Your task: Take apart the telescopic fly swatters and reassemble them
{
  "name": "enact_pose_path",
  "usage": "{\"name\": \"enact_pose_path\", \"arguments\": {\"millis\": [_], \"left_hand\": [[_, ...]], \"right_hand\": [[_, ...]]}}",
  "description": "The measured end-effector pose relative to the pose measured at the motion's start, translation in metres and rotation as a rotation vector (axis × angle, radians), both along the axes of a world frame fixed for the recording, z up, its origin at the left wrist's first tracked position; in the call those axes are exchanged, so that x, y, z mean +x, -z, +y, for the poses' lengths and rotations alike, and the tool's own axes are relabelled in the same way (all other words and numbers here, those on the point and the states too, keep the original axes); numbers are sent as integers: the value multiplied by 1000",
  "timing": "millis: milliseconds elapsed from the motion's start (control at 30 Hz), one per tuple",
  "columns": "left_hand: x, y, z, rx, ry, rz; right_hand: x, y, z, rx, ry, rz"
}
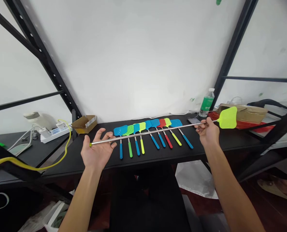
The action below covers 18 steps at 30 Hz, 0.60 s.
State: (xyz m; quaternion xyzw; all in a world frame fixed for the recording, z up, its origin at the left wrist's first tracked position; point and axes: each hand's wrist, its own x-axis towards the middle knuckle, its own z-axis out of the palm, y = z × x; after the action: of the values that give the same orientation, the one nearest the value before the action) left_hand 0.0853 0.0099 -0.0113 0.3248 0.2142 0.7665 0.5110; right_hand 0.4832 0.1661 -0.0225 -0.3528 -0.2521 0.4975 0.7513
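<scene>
I hold a long fly swatter with an extended metal rod point(153, 132) across the black table point(68, 161). Its yellow-green head point(228, 118) sticks out to the right. My right hand point(208, 132) pinches the rod close to the head. My left hand point(97, 149) lies palm up with fingers spread, and the rod's handle end rests on it. Under the rod, several fly swatters point(148, 135) in blue, green, yellow and red lie side by side on the table, heads toward the wall.
A small cardboard box point(84, 123) sits at the table's back left. A green-labelled bottle point(207, 103) and a flat cardboard box point(245, 112) stand at the right. A power strip point(53, 132) and yellow cable point(37, 166) lie on the left. Black shelf posts frame both sides.
</scene>
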Motion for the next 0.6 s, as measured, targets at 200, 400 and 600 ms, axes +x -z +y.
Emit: {"name": "enact_pose_path", "arguments": {"millis": [200, 400, 600], "left_hand": [[1, -1, 1, 0, -34, 34], [1, -4, 0, 18, -78, 92], [-7, 0, 3, 6, -126, 220]], "right_hand": [[-3, 1, -1, 17, -1, -25], [-1, 3, 1, 47, 4, -66], [3, 3, 2, 84, 26, -110]]}}
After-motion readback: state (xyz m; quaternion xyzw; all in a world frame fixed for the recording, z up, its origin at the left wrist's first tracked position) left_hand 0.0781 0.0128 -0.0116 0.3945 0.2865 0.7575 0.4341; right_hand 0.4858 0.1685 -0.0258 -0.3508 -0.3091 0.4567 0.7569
